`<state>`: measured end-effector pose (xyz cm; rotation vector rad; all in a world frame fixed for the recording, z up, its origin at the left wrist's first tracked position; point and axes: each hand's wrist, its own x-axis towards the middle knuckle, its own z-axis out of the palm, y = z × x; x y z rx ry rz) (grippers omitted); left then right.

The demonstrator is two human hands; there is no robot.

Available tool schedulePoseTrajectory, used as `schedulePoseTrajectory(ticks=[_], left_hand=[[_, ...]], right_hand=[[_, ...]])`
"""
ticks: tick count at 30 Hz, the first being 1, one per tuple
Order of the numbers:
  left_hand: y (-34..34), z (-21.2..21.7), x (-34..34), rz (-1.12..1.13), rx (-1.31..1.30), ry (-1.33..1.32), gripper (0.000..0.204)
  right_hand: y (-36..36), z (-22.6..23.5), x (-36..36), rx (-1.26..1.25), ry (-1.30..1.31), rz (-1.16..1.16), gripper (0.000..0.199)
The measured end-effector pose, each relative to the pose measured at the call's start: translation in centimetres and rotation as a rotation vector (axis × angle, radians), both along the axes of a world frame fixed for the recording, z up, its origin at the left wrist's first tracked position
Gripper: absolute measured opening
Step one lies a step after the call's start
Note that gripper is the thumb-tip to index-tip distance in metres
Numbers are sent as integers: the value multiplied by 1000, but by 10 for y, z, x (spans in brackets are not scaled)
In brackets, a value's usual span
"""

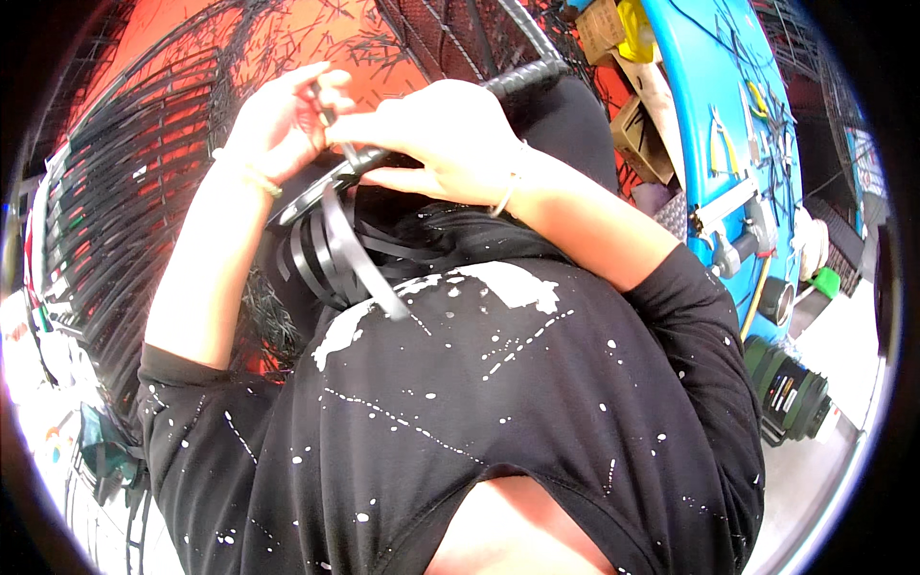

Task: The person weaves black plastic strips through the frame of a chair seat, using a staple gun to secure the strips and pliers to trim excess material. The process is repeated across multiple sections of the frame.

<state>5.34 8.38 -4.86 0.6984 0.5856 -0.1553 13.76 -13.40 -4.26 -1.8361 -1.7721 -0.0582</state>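
Observation:
A dark rod frame (321, 192) rests across my lap, its upper right bar wrapped in black strip. My left hand (278, 125) has curled fingers pinching a narrow black plastic strip (360, 254) above the bar. Beside it, my right hand (450, 134) has its thumb and fingers closed close to the bar, where the strip passes; the fingertips are partly hidden. The strip's loose, shiny length hangs down toward my shirt, slightly blurred. Several more loops of flat strip (311, 254) hang below the bar.
Woven black panels with ribs (144, 182) stand at the left. Cut strip scraps lie on the red floor (287, 48). At the right, a blue table (704, 105) holds pliers (724, 144) and other tools. Cardboard boxes (644, 139) and a dark green cylinder (786, 393) are nearby.

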Motion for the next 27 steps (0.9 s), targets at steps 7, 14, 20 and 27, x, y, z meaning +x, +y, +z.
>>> schedulePoseTrajectory(ticks=[7,14,20,27], left_hand=[[-9,14,-28,-313,781,195,44],[12,17,-53,-537,1330,-450,37],[1,-7,-47,-505,1396,-582,18],[-1,-2,-48,-320,1401,-502,16]], right_hand=[[5,-2,1,48,7,63,22],[9,4,-2,51,21,35,22],[9,8,-4,4,56,22,22],[-2,28,-14,164,-44,217,29]])
